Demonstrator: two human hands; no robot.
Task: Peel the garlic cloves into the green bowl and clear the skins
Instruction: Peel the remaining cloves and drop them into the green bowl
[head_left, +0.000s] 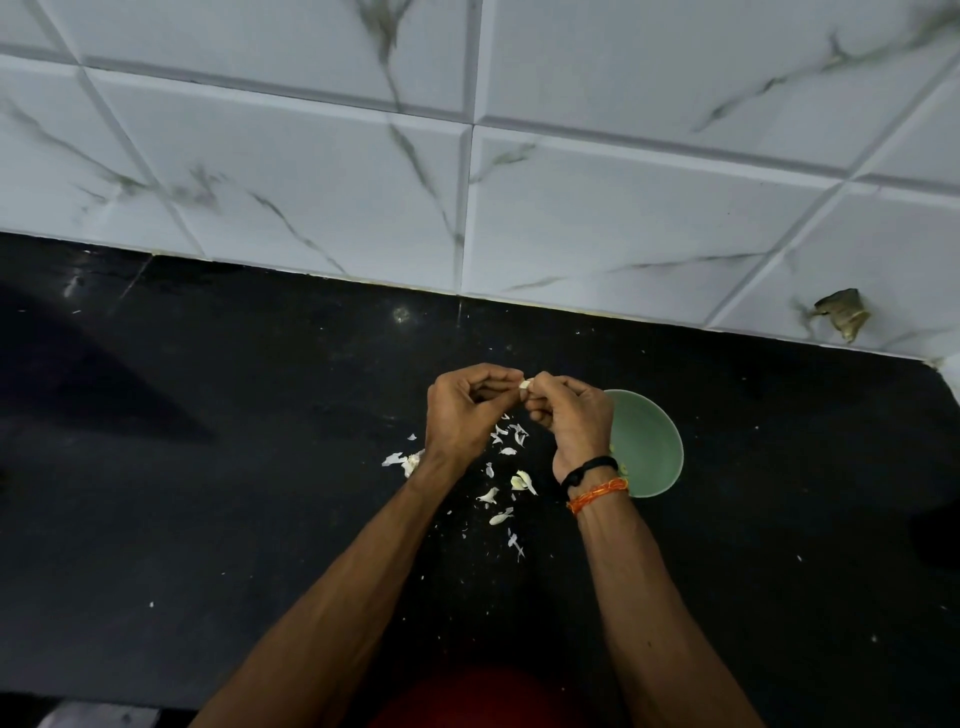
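Both hands meet above the black counter (208, 493). My left hand (462, 410) and my right hand (571, 415) pinch one small pale garlic clove (525, 385) between their fingertips. The green bowl (649, 447) stands just right of my right hand, partly hidden by the wrist; a little pale matter shows inside near the wrist. White garlic skins (501, 486) lie scattered on the counter below and between the hands. A garlic piece with skin (410, 461) lies by my left wrist.
A white marble-patterned tiled wall (467, 156) runs along the back of the counter. A brownish fitting (844, 314) sticks out of the wall at right. Something red (483, 696) sits at the bottom edge. A dark shadow covers the counter's left.
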